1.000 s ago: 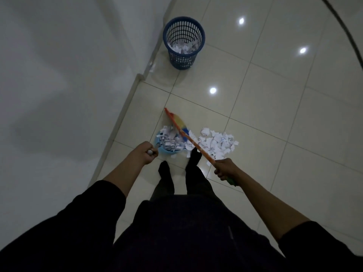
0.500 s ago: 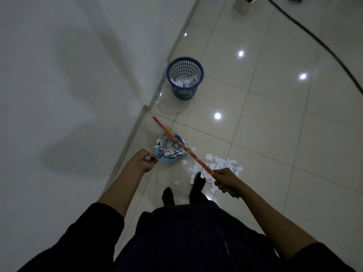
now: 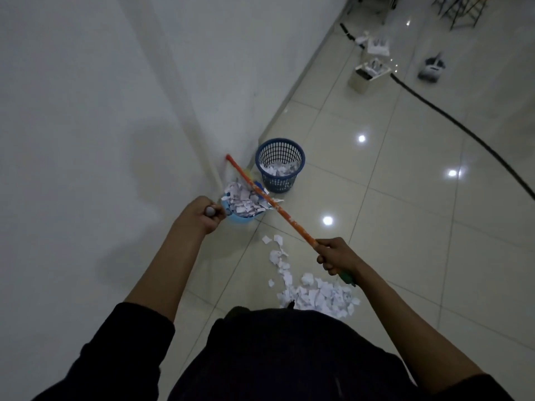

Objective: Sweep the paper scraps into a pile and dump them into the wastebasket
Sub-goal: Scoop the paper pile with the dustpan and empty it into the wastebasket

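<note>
My left hand (image 3: 202, 215) grips the handle of a light blue dustpan (image 3: 240, 219) heaped with white paper scraps (image 3: 244, 201); the pan is lifted off the floor, just left of the wastebasket. The blue mesh wastebasket (image 3: 280, 164) stands by the wall with scraps inside. My right hand (image 3: 335, 256) holds the orange broom (image 3: 272, 204) near its green end; the stick slants up and left across the dustpan, its head partly hidden behind the scraps. A loose pile of paper scraps (image 3: 312, 293) lies on the tiles near my feet.
A white wall (image 3: 101, 140) runs along the left. A black hose (image 3: 451, 123) crosses the tiled floor at the right. Small boxes (image 3: 366, 75) and other items sit at the far top right.
The loaded dustpan and the broom have moved away from the pile towards the wastebasket. The view has tilted up, and the pile on the floor now lies behind the pan.
</note>
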`<move>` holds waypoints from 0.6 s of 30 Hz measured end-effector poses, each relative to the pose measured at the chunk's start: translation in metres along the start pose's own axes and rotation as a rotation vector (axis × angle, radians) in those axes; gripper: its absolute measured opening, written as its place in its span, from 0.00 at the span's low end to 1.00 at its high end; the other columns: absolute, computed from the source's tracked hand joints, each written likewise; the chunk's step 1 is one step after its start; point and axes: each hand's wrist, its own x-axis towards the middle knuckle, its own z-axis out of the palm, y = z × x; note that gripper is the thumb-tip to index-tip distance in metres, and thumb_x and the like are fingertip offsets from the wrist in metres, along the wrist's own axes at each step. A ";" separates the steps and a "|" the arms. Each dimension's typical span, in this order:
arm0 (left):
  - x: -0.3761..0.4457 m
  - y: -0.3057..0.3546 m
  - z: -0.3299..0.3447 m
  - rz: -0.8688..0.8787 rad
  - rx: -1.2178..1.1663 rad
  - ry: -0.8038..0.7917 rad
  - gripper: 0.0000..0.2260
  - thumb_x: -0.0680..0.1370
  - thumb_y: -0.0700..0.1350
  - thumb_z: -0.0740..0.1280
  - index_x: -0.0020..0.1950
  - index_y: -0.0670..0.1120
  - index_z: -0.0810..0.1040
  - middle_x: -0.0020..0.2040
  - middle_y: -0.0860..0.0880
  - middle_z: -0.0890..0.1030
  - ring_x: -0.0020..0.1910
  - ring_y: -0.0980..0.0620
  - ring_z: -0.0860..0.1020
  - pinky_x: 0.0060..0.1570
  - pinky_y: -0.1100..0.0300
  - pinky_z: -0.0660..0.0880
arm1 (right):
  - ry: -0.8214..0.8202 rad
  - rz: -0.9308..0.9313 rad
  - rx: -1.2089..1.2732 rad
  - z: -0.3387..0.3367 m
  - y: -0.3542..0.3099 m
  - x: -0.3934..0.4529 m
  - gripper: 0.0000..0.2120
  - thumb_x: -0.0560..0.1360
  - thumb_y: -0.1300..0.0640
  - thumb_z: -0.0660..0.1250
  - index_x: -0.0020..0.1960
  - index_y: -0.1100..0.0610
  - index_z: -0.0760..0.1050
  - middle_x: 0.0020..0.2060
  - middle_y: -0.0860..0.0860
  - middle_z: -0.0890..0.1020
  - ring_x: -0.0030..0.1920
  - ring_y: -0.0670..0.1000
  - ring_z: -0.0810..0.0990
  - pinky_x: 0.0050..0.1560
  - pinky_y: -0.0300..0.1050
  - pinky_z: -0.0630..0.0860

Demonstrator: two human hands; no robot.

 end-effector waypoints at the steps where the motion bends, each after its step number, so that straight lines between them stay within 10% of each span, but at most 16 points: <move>1: -0.002 0.004 0.005 0.001 -0.028 -0.018 0.11 0.77 0.31 0.47 0.38 0.39 0.62 0.36 0.43 0.65 0.27 0.55 0.62 0.16 0.69 0.62 | 0.003 -0.021 0.000 -0.005 -0.005 -0.002 0.17 0.81 0.54 0.61 0.68 0.59 0.72 0.33 0.55 0.72 0.26 0.47 0.64 0.24 0.38 0.62; 5: -0.014 0.017 0.023 0.044 -0.030 -0.081 0.09 0.76 0.31 0.47 0.41 0.41 0.62 0.38 0.45 0.63 0.14 0.55 0.63 0.15 0.69 0.61 | 0.020 -0.100 0.032 -0.020 -0.018 -0.010 0.16 0.81 0.53 0.61 0.65 0.59 0.74 0.34 0.56 0.72 0.25 0.46 0.65 0.24 0.38 0.63; 18: -0.009 0.054 0.098 0.189 0.200 -0.171 0.10 0.74 0.30 0.48 0.44 0.40 0.67 0.37 0.46 0.65 0.14 0.56 0.62 0.16 0.71 0.62 | 0.176 -0.142 0.201 -0.050 -0.062 0.007 0.18 0.81 0.55 0.62 0.69 0.60 0.71 0.34 0.57 0.74 0.25 0.47 0.67 0.24 0.38 0.64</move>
